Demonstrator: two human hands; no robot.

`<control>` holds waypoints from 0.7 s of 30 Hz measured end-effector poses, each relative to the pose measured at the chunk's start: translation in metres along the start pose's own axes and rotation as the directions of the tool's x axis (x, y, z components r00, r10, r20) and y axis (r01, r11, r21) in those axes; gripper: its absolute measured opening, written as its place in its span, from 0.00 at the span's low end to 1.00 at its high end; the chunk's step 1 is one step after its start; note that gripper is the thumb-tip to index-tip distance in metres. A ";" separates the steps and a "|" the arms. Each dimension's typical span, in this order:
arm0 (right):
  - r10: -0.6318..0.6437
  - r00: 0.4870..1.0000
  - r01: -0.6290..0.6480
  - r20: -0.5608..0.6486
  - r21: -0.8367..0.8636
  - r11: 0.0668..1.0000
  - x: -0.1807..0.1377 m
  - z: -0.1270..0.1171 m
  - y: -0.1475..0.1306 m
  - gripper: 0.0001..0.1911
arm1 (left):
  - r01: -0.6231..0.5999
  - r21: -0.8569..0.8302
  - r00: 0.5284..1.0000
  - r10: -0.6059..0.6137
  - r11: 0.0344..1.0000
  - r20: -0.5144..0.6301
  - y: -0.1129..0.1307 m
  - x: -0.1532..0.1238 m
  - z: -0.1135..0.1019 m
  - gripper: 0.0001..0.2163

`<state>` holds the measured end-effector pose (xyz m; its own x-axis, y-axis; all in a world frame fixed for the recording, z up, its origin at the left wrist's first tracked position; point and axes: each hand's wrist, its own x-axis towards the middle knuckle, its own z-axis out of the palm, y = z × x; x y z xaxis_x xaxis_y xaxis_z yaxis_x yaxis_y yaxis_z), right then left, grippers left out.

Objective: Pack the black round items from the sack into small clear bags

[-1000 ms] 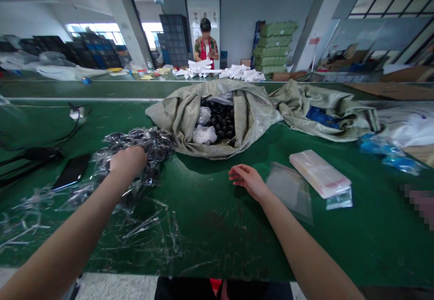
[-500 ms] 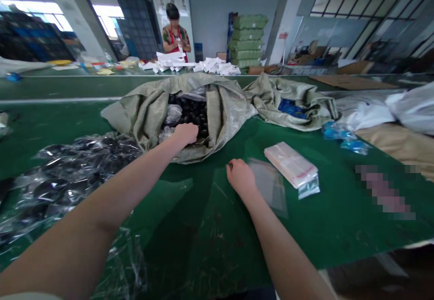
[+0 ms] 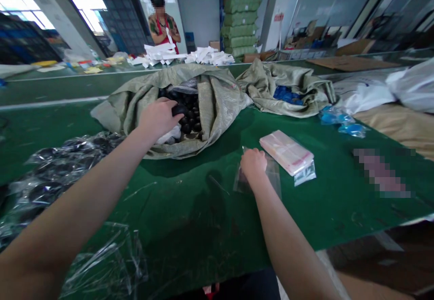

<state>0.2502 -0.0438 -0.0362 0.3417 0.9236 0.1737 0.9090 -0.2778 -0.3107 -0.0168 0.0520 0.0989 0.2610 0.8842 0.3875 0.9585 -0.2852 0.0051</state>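
Observation:
My left hand (image 3: 159, 117) is over the mouth of a large woven sack (image 3: 222, 110), its fingers closed on a smooth, rounded black piece (image 3: 180, 110). Many similar black pieces (image 3: 193, 121) fill the sack below it; I cannot make out their exact kind. My right hand (image 3: 254, 162) is closed at the edge of a clear plastic bag (image 3: 240, 181) on the green table. To its right lies a stack of clear plastic bags (image 3: 286, 151). A heap of bagged black pieces (image 3: 54, 169) spreads on the left, beside my left forearm.
A second woven sack (image 3: 257, 85) with blue contents stands to the right, near some bagged blue pieces (image 3: 352, 129). Loose clear wrapping (image 3: 108, 259) lies at the near left. Across the table (image 3: 190, 209), a person (image 3: 164, 26) stands behind a pile of white strips (image 3: 210, 56).
My left hand has lifted back and left from inside the sack, with a black piece now in its fingers. My right hand has moved slightly right onto the clear plastic bag.

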 end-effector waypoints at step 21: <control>-0.636 0.655 0.755 -0.408 0.338 0.562 -0.036 -0.006 -0.056 0.14 | 0.334 -0.725 0.916 -0.029 0.603 0.399 0.001 -0.134 0.043 0.28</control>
<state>0.1888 -0.0637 -0.0193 -0.2565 0.6742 0.6925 0.6877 0.6308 -0.3594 -0.0460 -0.0512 0.0072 0.2577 0.9661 -0.0129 0.5817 -0.1444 0.8005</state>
